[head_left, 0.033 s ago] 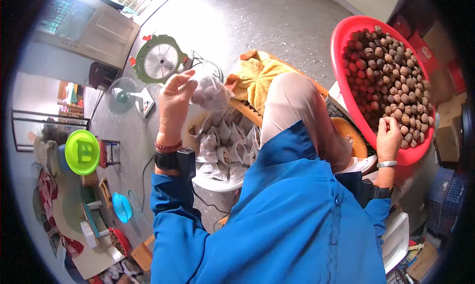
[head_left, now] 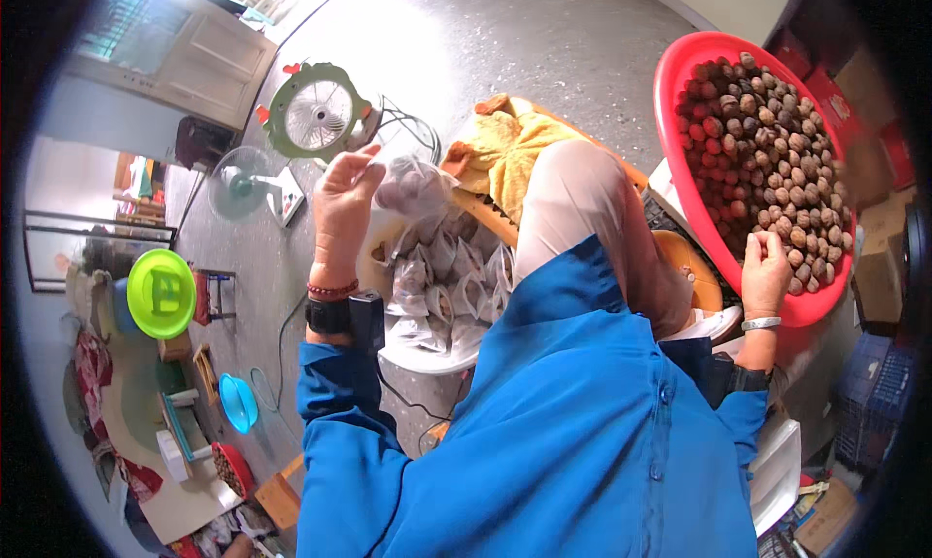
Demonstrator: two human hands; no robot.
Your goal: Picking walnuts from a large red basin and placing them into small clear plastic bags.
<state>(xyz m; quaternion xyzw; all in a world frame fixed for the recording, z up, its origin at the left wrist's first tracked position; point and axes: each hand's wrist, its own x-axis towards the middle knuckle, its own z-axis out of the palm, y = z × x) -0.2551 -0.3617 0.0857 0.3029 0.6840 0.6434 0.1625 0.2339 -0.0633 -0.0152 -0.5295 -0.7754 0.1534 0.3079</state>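
Observation:
Raised at centre left, my left hand has its fingers pinched on the top of a translucent plastic bag with round brown things inside. Below it, a white tub holds several filled bags. My right hand is at the lower rim of a tilted red basin, full of brown walnuts. Its fingertips are pressed together among the nuts; what they hold, if anything, is hidden.
A yellow cloth lies on a wooden seat beside my covered knee. Two fans and cables are on the floor ahead. Green and blue basins stand left, crates and boxes right.
The bag in my left hand has shifted slightly and my left hand sits a touch further right. My right hand is almost unmoved at the basin.

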